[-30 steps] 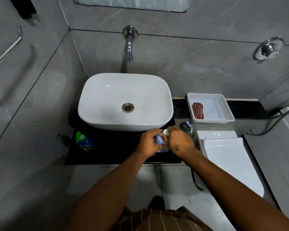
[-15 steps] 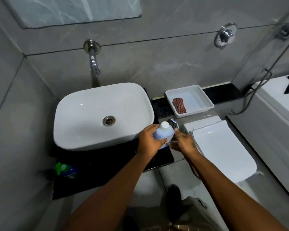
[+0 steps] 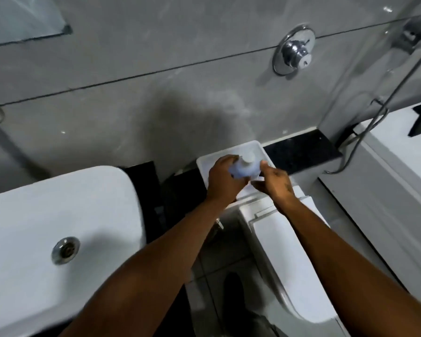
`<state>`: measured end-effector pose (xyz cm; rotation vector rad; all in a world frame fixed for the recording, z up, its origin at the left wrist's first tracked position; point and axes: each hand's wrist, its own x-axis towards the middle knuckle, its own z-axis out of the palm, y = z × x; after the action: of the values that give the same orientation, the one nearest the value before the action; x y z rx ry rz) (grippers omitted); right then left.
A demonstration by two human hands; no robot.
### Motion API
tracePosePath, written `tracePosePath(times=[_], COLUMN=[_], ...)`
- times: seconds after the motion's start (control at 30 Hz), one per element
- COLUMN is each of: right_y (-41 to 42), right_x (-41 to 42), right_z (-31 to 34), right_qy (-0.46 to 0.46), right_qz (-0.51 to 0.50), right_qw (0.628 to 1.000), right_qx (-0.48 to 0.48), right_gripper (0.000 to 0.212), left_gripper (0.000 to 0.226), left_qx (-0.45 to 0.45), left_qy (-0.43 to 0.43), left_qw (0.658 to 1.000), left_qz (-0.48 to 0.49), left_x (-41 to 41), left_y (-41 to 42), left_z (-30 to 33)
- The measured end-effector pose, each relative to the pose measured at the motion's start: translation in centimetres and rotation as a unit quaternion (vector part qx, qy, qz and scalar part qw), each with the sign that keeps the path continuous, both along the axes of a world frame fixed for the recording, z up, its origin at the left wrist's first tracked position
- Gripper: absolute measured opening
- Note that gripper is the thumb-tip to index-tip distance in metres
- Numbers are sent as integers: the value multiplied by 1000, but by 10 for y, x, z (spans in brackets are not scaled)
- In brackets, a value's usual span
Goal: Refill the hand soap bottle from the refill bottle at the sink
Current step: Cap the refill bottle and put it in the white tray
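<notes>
A pale blue bottle (image 3: 246, 169) with a white cap is held over the white tray (image 3: 260, 149) behind the toilet. My left hand (image 3: 223, 181) wraps around its left side. On the bottle's right side rests my right hand (image 3: 274, 183), fingers curled against it. The bottle's lower part is hidden by my hands. The green-capped bottle seen earlier is out of view.
The white basin (image 3: 58, 229) with its metal drain (image 3: 65, 250) fills the lower left. A white toilet lid (image 3: 287, 261) lies below my hands. A chrome wall valve (image 3: 294, 52) is above. A hose (image 3: 365, 127) hangs at the right beside a white tub edge (image 3: 387, 166).
Both hands carried the blue bottle from the dark counter in front of the basin to the right, over the white tray. The view swung right and the tap left the frame.
</notes>
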<state>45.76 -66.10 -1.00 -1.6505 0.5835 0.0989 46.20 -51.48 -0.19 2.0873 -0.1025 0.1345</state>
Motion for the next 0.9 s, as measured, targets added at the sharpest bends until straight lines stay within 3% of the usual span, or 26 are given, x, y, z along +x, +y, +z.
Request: tracePosePath(times=[0.17, 0.33, 0.7, 0.9], right_y=[-42, -63, -75, -50], right_x=[82, 116, 119, 71], right_z=[-50, -97, -127, -126], right_qy=[27, 70, 46, 68], right_qz=[7, 0, 0, -27], right_qw=[999, 997, 998, 988], right_qx=[-38, -41, -49, -135], right_gripper=[51, 50, 43, 37], left_gripper=[59, 59, 61, 73], left_qx=[-1, 7, 4, 76], left_qy=[60, 104, 108, 133], left_qw=[998, 995, 994, 988], left_qz=[1, 8, -24, -33], left_x=[86, 121, 130, 103], left_y=[-44, -71, -82, -39], left_z=[-56, -102, -132, -136])
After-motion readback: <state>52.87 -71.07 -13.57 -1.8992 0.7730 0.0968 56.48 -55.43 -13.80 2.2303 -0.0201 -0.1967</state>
